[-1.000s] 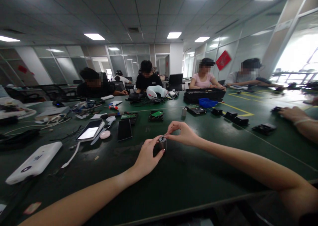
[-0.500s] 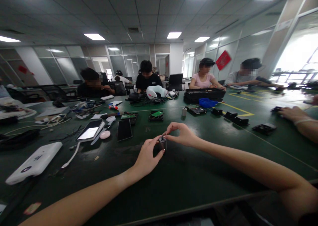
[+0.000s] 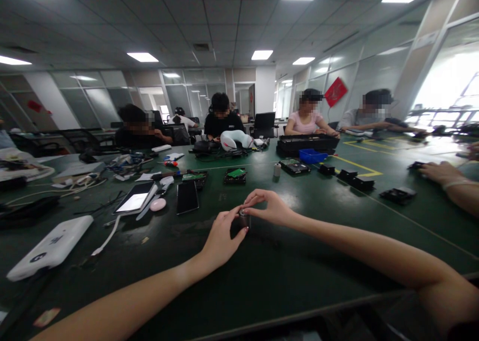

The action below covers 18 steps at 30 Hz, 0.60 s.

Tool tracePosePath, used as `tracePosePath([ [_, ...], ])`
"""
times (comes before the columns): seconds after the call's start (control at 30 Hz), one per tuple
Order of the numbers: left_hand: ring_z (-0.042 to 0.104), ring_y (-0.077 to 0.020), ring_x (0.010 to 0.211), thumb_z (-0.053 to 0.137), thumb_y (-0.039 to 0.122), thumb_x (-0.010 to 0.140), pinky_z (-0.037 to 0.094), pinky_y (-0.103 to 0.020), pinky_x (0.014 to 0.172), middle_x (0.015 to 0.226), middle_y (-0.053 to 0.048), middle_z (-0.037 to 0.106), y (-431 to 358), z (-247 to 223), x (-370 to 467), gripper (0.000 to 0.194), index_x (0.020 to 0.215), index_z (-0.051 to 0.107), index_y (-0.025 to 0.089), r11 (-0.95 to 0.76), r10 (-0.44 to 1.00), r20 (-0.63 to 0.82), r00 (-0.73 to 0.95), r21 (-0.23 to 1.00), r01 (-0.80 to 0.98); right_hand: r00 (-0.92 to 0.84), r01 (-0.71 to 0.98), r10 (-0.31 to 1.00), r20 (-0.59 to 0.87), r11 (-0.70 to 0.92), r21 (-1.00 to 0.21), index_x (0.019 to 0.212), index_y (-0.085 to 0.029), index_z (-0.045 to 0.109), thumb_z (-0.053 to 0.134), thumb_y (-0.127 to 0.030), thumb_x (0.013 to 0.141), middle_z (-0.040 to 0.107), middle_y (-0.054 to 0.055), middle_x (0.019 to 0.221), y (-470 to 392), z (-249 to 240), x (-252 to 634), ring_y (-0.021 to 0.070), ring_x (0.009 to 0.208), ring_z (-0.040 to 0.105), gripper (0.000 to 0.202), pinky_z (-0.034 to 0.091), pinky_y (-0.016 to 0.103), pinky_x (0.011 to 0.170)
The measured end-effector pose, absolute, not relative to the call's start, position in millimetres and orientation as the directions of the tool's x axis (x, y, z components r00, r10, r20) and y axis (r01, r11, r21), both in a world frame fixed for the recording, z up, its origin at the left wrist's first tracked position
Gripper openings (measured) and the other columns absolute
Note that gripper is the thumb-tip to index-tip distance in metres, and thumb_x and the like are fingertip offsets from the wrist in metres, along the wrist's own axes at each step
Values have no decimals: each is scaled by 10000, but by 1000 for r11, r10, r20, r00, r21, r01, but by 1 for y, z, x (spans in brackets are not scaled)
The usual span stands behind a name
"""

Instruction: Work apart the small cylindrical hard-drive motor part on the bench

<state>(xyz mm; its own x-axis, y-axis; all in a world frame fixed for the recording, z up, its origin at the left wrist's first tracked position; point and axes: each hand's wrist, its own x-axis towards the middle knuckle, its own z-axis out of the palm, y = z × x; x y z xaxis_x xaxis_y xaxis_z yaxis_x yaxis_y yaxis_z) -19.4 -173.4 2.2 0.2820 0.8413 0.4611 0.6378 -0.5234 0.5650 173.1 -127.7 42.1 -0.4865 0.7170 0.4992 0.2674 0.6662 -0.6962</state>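
A small dark metal cylinder [image 3: 245, 221] stands upright on the green table in front of me. My left hand [image 3: 221, 235] wraps around it from the left, thumb on the near side and fingertips by its top rim. From the right, my right hand [image 3: 270, 207] reaches over with thumb and fingers pinched together at the cylinder's top. Whatever sits between those fingertips is too small and covered to make out. A lighter metal cylinder [image 3: 277, 170] stands farther back, apart from both hands.
Hard drives [image 3: 235, 175], a black phone [image 3: 187, 197] and a blue tray [image 3: 313, 155] lie beyond my hands. To the left are a white case [image 3: 50, 248], a lit phone [image 3: 135, 201] and cables. Black parts [image 3: 355, 178] and another person's hand [image 3: 439, 172] are at right.
The right hand's fingertips have lowered slightly and shifted left onto the cylinder's top, covering more of it. My left hand and the cylinder have stayed in place.
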Motion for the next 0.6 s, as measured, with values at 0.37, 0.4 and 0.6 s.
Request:
tracePosePath([
  [0.37,542,-223,1083,607,237,822,410,-404,1000,1156,-91,560,-172,1,-19,513,1314,468,208,-520,845,450,289,563,643,-347,143,733,585,658,-740,729,-182,509,691,-325,766,715,53,787,-129,49,170,208,832,708,234,543,349,785],
  [0.4,541,-222,1085,605,239,824,407,-404,1002,1164,-92,557,-172,1,-19,517,1320,463,209,-522,843,450,293,559,644,-320,136,734,599,661,-738,735,-187,500,690,-330,766,720,59,798,-124,50,173,214,848,709,240,542,357,798],
  [0.6,541,-221,1084,601,259,840,404,-405,999,1186,-87,551,-173,2,-20,539,1351,431,250,-512,853,424,306,563,649,-299,342,806,511,591,-730,742,-187,521,684,-343,753,735,70,829,-82,29,206,212,853,708,226,535,371,817],
])
